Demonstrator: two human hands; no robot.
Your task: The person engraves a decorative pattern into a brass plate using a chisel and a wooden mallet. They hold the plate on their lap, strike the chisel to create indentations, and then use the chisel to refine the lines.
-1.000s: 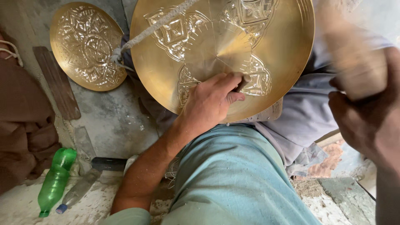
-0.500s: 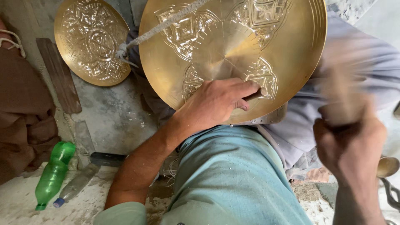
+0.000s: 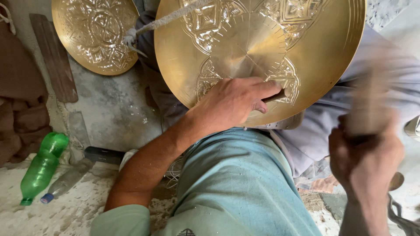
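Nearest the camera: the person's knee in light teal cloth (image 3: 236, 188), with a matching teal sleeve at the lower edge.

Right hand (image 3: 365, 159): lower right, fist closed around a handle, the grip tight; the tool above the fist is motion-blurred, its head not legible. It is raised well apart from the brass.

Left hand (image 3: 234, 102): forearm runs up from the lower left; the hand rests on the lower face of the large brass tray, fingers curled, the grip closed on a short dark punch (image 3: 275, 96) whose end shows past the fingertips, lying against the metal.

Large brass tray (image 3: 262, 43): round, propped over the lap on grey cloth (image 3: 319, 126), tilted toward the viewer; engraved bands and floral panels around a plain centre.

Floor, left: green plastic bottle (image 3: 41, 168) lying on its side; a clear bottle with a blue cap (image 3: 65, 183) just beside it; a dark flat block (image 3: 103, 154) near the elbow.

Farther left: wooden plank (image 3: 54, 57) on the concrete, brown cloth (image 3: 19, 83) at the edge.

Farthest: second brass tray (image 3: 94, 32), smaller in view, fully engraved, leaning upper left; a pale rod (image 3: 166, 19) crosses between the two trays.
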